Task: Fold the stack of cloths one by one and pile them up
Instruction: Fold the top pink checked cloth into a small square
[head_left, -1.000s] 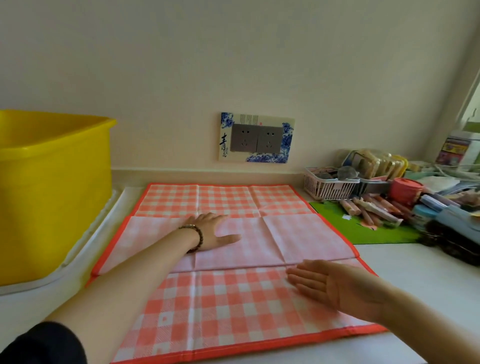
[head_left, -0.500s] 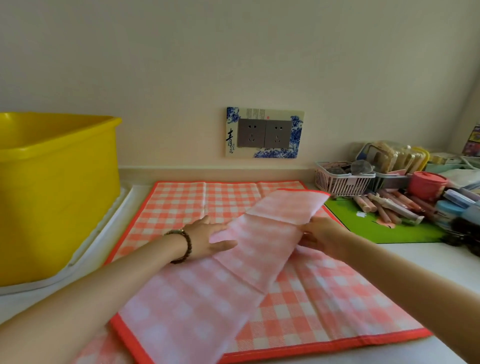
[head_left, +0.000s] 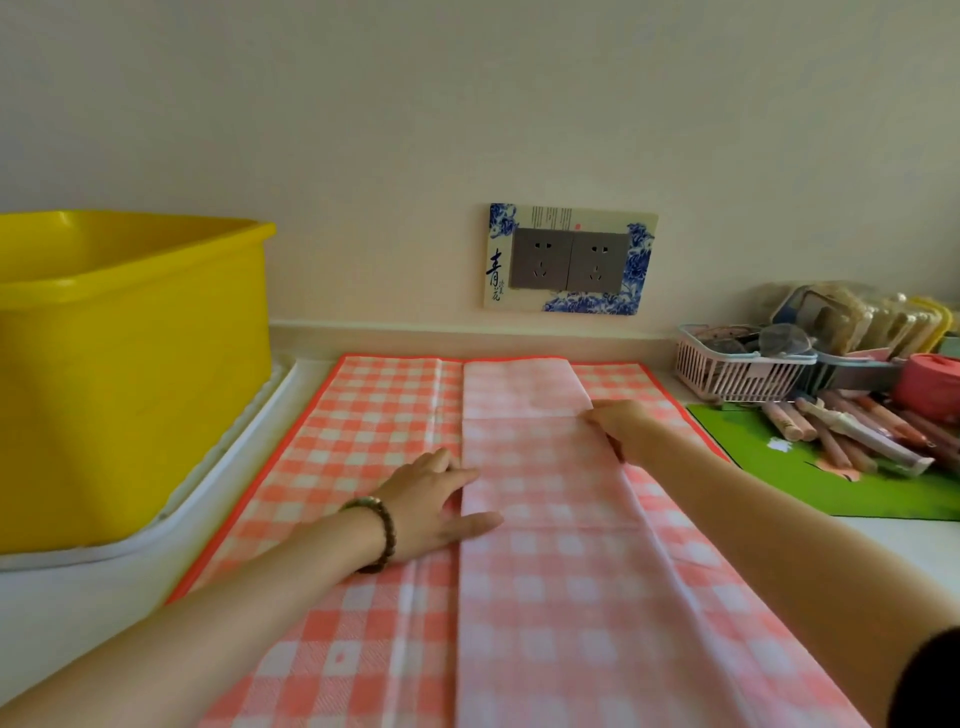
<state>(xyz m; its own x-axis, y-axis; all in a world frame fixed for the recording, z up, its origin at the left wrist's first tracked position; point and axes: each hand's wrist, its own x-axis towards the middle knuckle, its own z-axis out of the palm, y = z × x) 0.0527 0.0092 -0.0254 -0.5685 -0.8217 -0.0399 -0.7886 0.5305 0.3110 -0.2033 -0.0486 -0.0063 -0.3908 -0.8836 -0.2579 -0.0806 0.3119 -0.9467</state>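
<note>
An orange-and-white checked cloth (head_left: 363, 441) with an orange border lies flat on the counter. On top of it a long folded strip of cloth (head_left: 545, 561), pale side up, runs from the near edge to the wall. My left hand (head_left: 431, 509), with a bead bracelet on the wrist, rests flat with spread fingers on the strip's left edge. My right hand (head_left: 618, 423) is farther back at the strip's right edge, where its bent fingers pinch that edge. Whether more cloths lie underneath is hidden.
A big yellow tub (head_left: 124, 374) stands on a white tray (head_left: 218, 499) at the left. A wall socket plate (head_left: 569, 260) is straight ahead. To the right are a pink basket (head_left: 743, 369), a green mat (head_left: 810, 467) with several tubes, and a red pot (head_left: 930, 384).
The pale strip, lifted and slanted half a second ago, now lies flat and straight towards the wall. My right hand moved farther back with its edge; my left hand stayed on the left edge.
</note>
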